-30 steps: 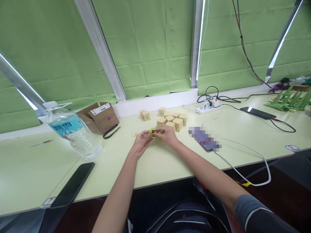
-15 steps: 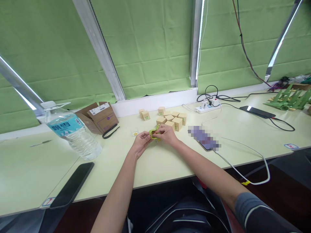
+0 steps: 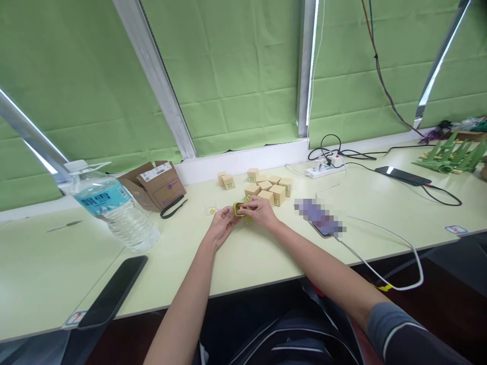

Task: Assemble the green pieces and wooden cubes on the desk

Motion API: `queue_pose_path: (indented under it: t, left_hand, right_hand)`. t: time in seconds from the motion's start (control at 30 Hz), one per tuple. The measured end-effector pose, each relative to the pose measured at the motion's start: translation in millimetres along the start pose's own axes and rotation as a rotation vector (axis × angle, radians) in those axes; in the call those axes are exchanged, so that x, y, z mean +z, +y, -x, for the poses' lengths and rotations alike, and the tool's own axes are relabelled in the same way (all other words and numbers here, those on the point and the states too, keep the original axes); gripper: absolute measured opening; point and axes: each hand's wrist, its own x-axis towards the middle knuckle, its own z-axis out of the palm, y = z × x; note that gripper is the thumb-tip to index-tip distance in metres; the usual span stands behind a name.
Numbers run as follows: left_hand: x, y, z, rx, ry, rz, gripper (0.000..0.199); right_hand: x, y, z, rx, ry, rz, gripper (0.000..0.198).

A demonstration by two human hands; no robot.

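Between my two hands is a small yellow-green hollow case, with its open side facing me. My left hand grips its left edge between thumb and fingers. My right hand closes on the right side, its fingertips at the opening; whether they hold anything inside is too small to tell. Just left of the case lies a small clear packet with a yellow spot. Several small tan cardboard boxes with green-marked labels stand in a cluster right behind my hands.
An opened brown carton and a large water bottle stand at the left. A dark phone lies near the front edge. To the right are a cabled phone, a power strip, another phone and green plastic parts.
The case is tilted slightly, so its opening shows a little more. Both hands stay in nearly the same place.
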Motion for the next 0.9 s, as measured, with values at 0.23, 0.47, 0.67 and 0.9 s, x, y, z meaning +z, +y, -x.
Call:
queue_pose_path:
  t: [0.23,0.47,0.67,0.9]
  left_hand:
    - [1.3,0.4,-1.5,-0.003,0.069,0.036,0.042]
    - [1.3,3.2,-0.6,0.001,0.093,-0.003,0.039]
    - [1.2,4.9,2.5,-0.011,0.023,-0.05,0.036]
    - [-1.9,3.5,0.7,0.004,0.027,-0.012,0.034]
  right_hand:
    - [1.4,-3.2,2.0,-0.066,-0.004,0.075,0.029]
    - [-1.1,-0.5,1.1,-0.052,-0.02,0.106,0.029]
    - [-4.0,-0.1,-1.6,-0.032,-0.039,0.15,0.022]
    - [-5.1,-2.7,-2.2,-0.027,-0.054,0.15,0.019]
